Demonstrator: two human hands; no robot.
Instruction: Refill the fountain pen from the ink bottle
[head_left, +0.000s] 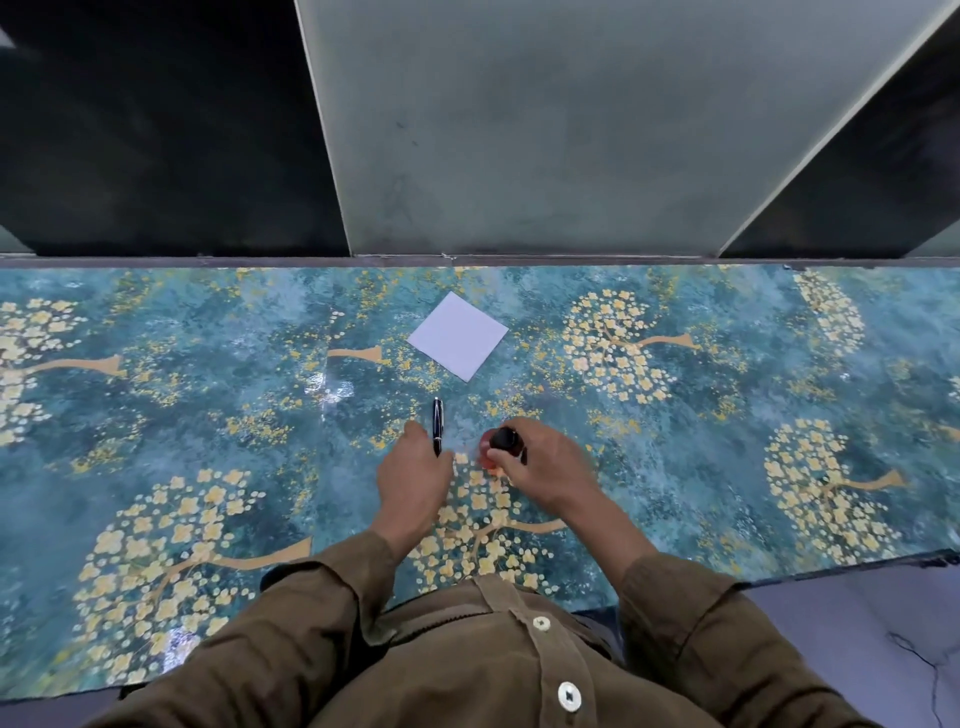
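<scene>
A dark fountain pen (438, 422) with a silver clip lies on the table, pointing away from me. My left hand (413, 470) rests at its near end, fingers curled around the lower part of the pen. A small ink bottle (493, 452) with a black cap and reddish glass stands just right of the pen. My right hand (545, 465) wraps around the bottle from the right, thumb and fingers on it; its lower body is mostly hidden.
A square white paper (457, 335) lies farther back on the table (208, 415), which has a teal cloth with yellow flower trees. A grey wall panel (571, 130) rises behind the table's far edge. The near table edge runs by my body.
</scene>
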